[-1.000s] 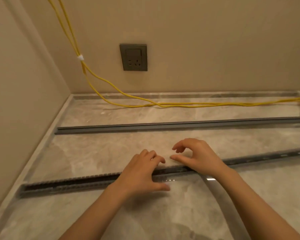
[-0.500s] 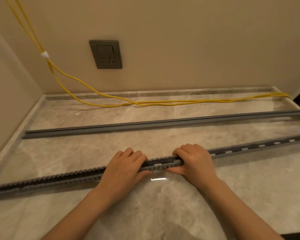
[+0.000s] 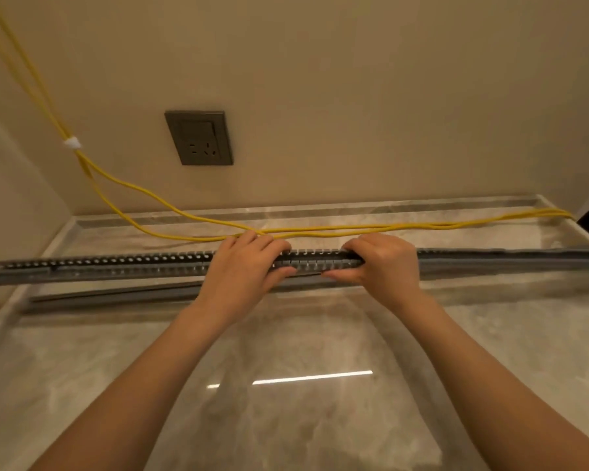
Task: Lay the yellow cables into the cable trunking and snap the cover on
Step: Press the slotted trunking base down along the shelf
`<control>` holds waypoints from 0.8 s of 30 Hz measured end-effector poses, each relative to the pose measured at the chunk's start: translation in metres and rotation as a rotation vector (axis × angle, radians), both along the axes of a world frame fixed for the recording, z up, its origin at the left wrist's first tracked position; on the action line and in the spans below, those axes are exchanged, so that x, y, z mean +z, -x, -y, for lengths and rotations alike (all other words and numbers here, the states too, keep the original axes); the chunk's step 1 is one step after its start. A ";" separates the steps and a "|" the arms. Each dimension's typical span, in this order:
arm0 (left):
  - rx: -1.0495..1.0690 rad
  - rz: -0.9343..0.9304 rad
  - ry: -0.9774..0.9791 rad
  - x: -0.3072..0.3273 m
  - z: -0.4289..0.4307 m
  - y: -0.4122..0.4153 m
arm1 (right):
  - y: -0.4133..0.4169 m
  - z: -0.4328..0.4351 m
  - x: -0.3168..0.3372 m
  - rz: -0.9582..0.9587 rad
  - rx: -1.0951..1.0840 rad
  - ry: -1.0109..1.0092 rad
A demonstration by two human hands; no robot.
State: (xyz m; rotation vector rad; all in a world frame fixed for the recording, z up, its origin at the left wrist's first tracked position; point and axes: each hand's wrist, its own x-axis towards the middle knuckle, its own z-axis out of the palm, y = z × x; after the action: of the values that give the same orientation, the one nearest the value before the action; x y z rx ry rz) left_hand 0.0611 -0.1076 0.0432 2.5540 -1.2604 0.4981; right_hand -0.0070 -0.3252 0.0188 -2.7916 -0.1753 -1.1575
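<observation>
Fingers (image 3: 269, 244) of left hand (image 3: 244, 270) and right hand (image 3: 385, 263) closed around trunking (image 3: 116, 265), held off floor near cables (image 3: 354, 228), probably for bringing channel under them. Cover (image 3: 116, 295) lies on floor, just beside.

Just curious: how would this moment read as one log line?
left hand + right hand: gripping slotted grey plastic trunking | yellow cables: behind, outside | flat grey cover strip: on floor

Trunking (image 3: 133, 265) lies between cables (image 3: 320, 229) behind and cover (image 3: 116, 295) before.
</observation>
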 end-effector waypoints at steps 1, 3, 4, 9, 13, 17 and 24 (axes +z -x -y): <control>0.002 -0.016 -0.001 -0.002 0.003 -0.008 | -0.009 0.003 -0.001 0.003 0.004 0.012; 0.016 -0.052 -0.009 -0.007 0.008 -0.027 | -0.029 0.010 -0.003 -0.015 0.011 0.041; 0.025 -0.068 -0.016 -0.011 0.010 -0.035 | -0.037 0.013 -0.005 -0.023 0.013 0.054; 0.060 -0.166 -0.062 -0.033 0.023 -0.070 | -0.074 0.024 -0.019 -0.070 0.035 0.084; 0.038 -0.244 -0.096 -0.052 0.027 -0.087 | -0.091 0.030 -0.035 -0.211 0.075 0.096; 0.005 -0.269 -0.116 -0.065 0.023 -0.088 | -0.091 0.030 -0.047 -0.335 0.091 0.066; 0.044 -0.231 -0.073 -0.076 0.014 -0.065 | -0.065 0.018 -0.056 -0.351 0.106 -0.027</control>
State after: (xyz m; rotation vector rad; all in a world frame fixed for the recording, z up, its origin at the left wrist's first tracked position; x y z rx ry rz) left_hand 0.1264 -0.1213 -0.0325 2.6126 -1.1627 0.1613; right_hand 0.0576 -0.3432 -0.0375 -2.8633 -0.2669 -0.6290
